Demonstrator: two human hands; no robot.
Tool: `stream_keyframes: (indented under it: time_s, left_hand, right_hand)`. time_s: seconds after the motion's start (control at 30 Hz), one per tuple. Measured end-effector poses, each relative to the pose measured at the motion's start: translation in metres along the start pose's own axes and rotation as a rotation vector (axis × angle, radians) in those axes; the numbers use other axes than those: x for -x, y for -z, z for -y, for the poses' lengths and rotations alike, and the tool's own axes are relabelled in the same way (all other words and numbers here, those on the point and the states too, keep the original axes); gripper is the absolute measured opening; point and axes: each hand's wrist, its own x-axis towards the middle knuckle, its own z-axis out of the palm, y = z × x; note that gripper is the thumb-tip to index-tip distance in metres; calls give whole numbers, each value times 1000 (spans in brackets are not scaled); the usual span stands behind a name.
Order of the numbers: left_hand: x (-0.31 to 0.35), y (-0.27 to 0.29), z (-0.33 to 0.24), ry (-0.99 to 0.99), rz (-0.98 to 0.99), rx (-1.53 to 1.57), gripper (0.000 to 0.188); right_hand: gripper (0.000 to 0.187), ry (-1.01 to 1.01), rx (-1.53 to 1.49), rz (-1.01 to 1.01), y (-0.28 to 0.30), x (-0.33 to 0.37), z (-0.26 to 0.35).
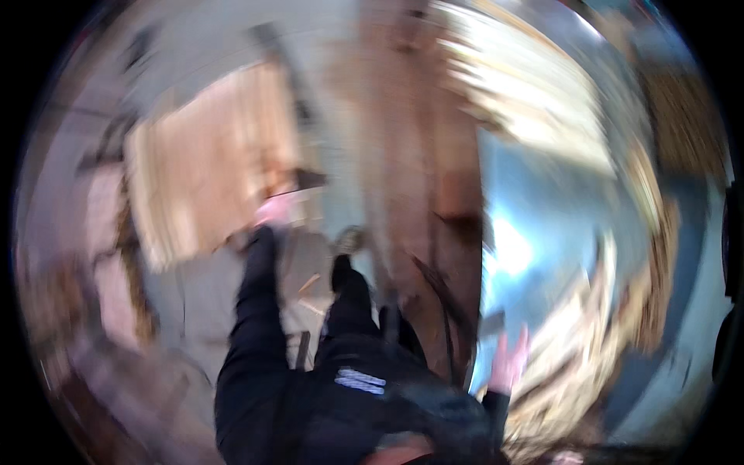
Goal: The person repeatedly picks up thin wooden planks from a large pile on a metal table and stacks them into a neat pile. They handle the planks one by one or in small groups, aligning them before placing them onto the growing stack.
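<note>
My left hand (275, 209) reaches out at the near right corner of a stack of pale wooden sheets (213, 159). Motion smears its fingers, so whether they hold the stack or only touch it cannot be made out. A small dark piece (310, 180) juts out just beyond that hand. My right hand (508, 360) is at the left edge of a shiny metal table (535, 201), fingers apart and nothing visible in them. Beside it lie loose, pale strips of wood veneer (577, 341); the whole picture is blurred.
More pale veneer sheets (535, 85) lie at the table's far end. A reddish-brown beam or panel (422, 155) runs along the table's left side. Thin dark bars (446, 310) stand near my legs. Small wood scraps (310, 285) lie on the grey floor.
</note>
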Motion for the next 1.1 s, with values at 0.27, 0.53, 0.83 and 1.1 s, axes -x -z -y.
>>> stream_keyframes:
  time_s: [0.27,0.53,0.83,1.1]
  left_hand:
    - [140,-119,-106,435,906,-971,43]
    - [1,-397,-269,137,587,-792,39]
    - [-6,-620,-280,1015,852,759,37]
    - [-31,-628,-262,904,661,116,51]
  right_hand:
    - [102,-502,211,-52,-51,-12,-156]
    - [93,-368,-138,165,-61,-18,-229]
    - [82,-199,-38,-347,-41,6,-315]
    - [46,-312,-307,85,-37,16,-318]
